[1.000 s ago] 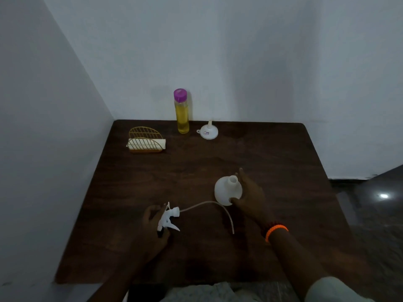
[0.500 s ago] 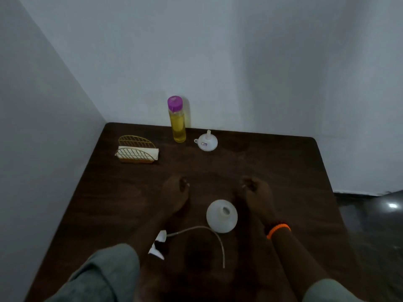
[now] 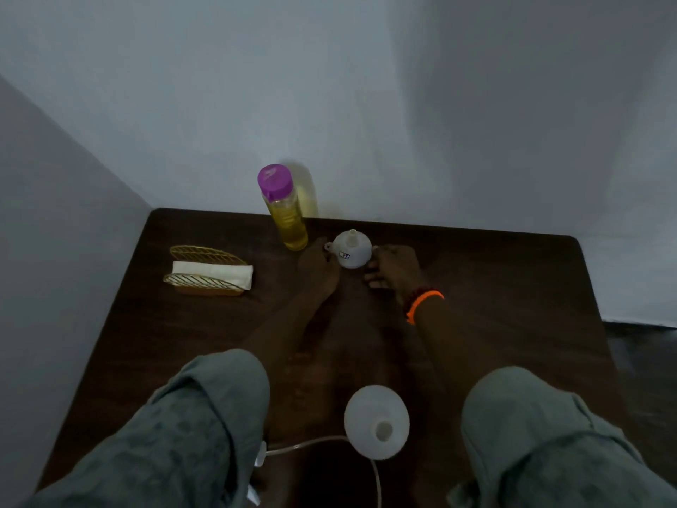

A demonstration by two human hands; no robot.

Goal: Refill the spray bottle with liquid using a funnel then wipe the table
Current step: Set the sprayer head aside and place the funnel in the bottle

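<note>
A gold wire leaf-shaped holder with folded white napkins stands far left on the dark wooden tabletop, near pale walls.

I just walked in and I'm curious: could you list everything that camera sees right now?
Dark brown wooden table: one, fills the corner.
Clear bottle of yellow liquid, purple cap: one, far edge.
White plastic funnel: one, upside down beside it.
Gold wire holder with white napkins: one, far left.
White round spray bottle, open neck: one, near edge.
White trigger sprayer head with tube: one, lying left of it.
Orange wristband: one, right wrist.
Left hand: fingers at funnel.
Right hand: beside funnel.
</note>
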